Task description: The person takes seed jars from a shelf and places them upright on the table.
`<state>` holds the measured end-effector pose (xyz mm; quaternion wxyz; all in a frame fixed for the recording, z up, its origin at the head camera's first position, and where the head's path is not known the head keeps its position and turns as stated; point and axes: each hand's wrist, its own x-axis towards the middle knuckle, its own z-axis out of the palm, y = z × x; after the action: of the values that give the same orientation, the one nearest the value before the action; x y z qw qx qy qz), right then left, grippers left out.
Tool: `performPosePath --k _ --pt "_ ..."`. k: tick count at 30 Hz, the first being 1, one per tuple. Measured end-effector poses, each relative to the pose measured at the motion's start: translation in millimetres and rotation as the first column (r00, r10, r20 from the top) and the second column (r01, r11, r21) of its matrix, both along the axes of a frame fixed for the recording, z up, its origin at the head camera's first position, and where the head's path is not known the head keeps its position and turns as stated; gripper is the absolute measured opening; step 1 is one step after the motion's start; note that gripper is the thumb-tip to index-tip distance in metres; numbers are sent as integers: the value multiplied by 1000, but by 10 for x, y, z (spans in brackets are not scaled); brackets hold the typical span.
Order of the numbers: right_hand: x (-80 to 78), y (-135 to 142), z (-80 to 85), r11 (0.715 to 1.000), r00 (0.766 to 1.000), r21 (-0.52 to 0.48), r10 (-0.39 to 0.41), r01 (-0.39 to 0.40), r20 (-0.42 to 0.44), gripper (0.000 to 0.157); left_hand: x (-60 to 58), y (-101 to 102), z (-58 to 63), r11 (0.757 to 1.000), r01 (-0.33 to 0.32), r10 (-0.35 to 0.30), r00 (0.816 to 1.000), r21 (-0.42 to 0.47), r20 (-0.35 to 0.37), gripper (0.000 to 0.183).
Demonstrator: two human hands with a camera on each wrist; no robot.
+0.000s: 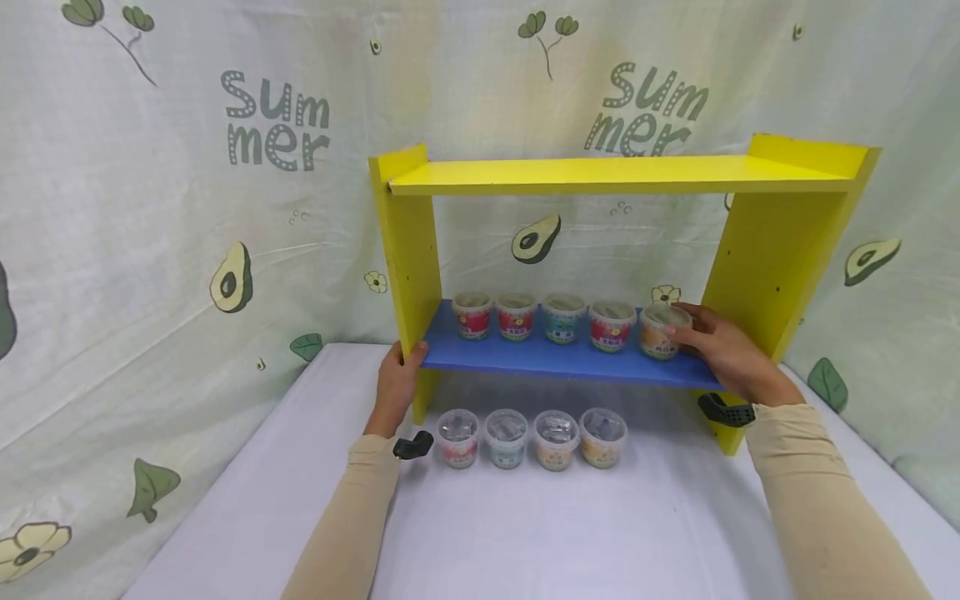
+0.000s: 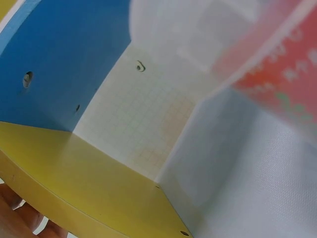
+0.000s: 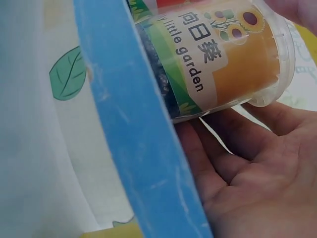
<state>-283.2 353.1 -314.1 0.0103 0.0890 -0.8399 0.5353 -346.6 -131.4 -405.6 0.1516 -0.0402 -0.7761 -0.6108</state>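
My right hand point(image 1: 723, 348) holds an orange-labelled plastic cup point(image 1: 663, 332) at the right end of the blue shelf board point(image 1: 525, 357). The right wrist view shows sunflowers and "little garden" on the cup's label point(image 3: 203, 59), with fingers point(image 3: 233, 144) behind it and the thumb at its rim. My left hand point(image 1: 396, 383) grips the front edge of the yellow left side panel point(image 1: 411, 258), its thumb near the board's corner. Left of the held cup, a row of several lidded cups stands on the board, with red labels point(image 1: 517, 318) and one teal label point(image 1: 562, 321).
Below the board, several more cups point(image 1: 555, 442) with clear lids stand in a row on the white table point(image 1: 525, 533). A yellow top board point(image 1: 600, 173) spans the shelf above, between the left and right side panels point(image 1: 780, 267). A printed cloth point(image 1: 300, 208) hangs behind.
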Motion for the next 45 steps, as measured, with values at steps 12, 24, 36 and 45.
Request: performPosePath --k 12,24,36,45 --pt "33 -4 -35 998 999 42 -49 50 -15 93 -14 3 -39 1000 3 -3 1000 -3 -13 70" --pt "44 7 -79 997 997 -42 -64 63 -39 86 -3 14 -23 1000 -14 13 999 -21 -41 67" --pt "115 36 -62 952 996 -306 -44 21 -71 81 -6 9 -3 1000 0 0 1000 2 -26 66" --pt "135 28 -89 948 991 -317 -60 19 -122 79 -12 9 -6 1000 3 -3 999 7 -44 64"
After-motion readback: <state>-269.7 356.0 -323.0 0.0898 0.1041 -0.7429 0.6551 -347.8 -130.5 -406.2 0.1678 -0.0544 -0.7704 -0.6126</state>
